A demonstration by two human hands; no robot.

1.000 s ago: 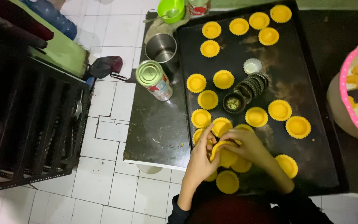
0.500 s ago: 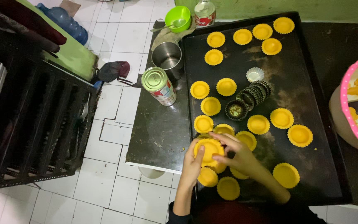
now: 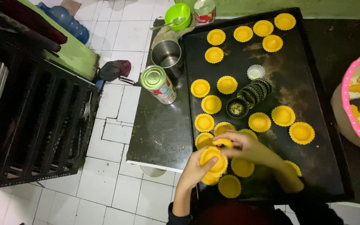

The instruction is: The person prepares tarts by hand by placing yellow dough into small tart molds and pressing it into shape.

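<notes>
Dough shell (image 3: 213,160), yellow and fluted, cupped in left hand (image 3: 196,168) just over near edge of black baking tray (image 3: 309,54); fingers curled under and around its rim, thumb at the side. Right hand (image 3: 246,146) directly beside, fingertips pressed together into the shell's upper edge, pinching soft dough there (whether a metal mould sits underneath, cannot tell). Probably light and very soft, easily dented; best supported from below with open palm and touched only lightly at the fluted rim, not squeezed at the thin wall.

Around the hands, more filled shells (image 3: 229,186) lying on near-left part of the tray, some touching each other, others spread toward far edge and right side. Near middle of the tray, row of empty dark moulds (image 3: 253,92) leaning one on another, with one pale mould (image 3: 256,71) just beyond. Left of the tray, on the dark tabletop (image 3: 159,133), tin can (image 3: 158,83) lying tilted, steel cup (image 3: 166,53) behind it, green bowl (image 3: 177,16) with spoon at far corner. Pink-rimmed tub (image 3: 355,104) with yellow dough at right edge of view.
</notes>
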